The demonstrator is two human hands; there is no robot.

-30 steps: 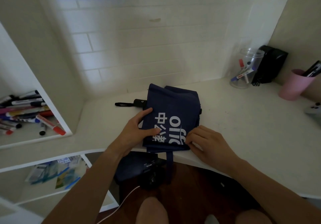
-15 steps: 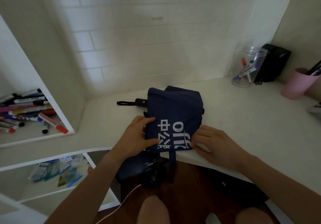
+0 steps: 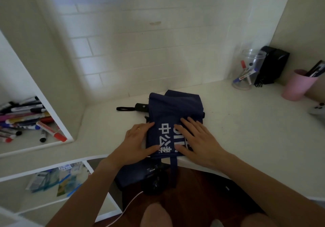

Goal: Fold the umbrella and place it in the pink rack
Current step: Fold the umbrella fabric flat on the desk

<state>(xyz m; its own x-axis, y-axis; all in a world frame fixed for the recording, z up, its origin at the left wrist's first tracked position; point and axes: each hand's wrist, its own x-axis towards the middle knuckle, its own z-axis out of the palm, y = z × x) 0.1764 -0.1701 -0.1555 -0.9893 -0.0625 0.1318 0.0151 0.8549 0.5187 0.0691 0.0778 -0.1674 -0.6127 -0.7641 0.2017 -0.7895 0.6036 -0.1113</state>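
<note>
A navy umbrella (image 3: 174, 108) with white lettering lies collapsed and flattened on the white desk (image 3: 246, 130), its black handle and wrist loop (image 3: 131, 108) sticking out to the left. My left hand (image 3: 138, 142) lies flat along the fabric's left edge, thumb on top near the front. My right hand (image 3: 195, 141) presses flat on the fabric's right part, fingers spread and covering some of the lettering. A strap of the umbrella hangs over the desk's front edge. A pink cup-shaped rack (image 3: 297, 85) stands at the far right with dark items in it.
A clear jar (image 3: 248, 70) with markers and a black case (image 3: 271, 64) stand at the back right. Markers fill the left shelf (image 3: 26, 121). A dark bag (image 3: 140, 172) and a white cable sit below the desk edge. A white object (image 3: 318, 109) lies at the right border.
My right hand has moved from the fabric's front right corner up onto the top, now lying flat over the lettering. My left hand has flattened along the left edge.
</note>
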